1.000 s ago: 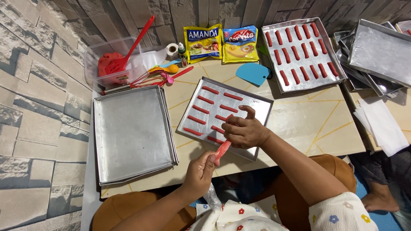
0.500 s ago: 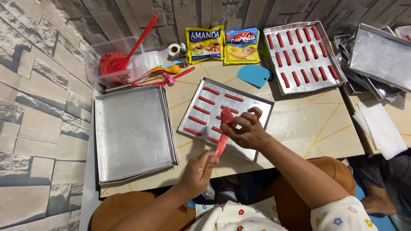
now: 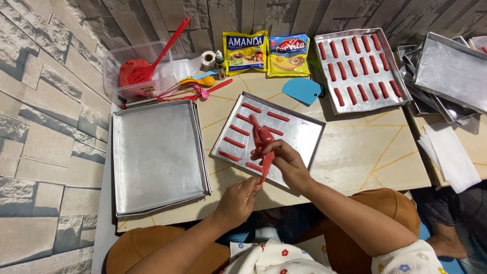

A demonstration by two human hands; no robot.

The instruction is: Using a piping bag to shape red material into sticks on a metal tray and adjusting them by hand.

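Both hands grip one red piping bag (image 3: 264,152): the left hand (image 3: 239,199) closed on its lower tail, the right hand (image 3: 284,160) pinching it higher up, holding it over the middle tray (image 3: 309,133) on the counter (image 3: 355,152), above red dough strips (image 3: 234,142) laid in rows, spaced apart so none touch
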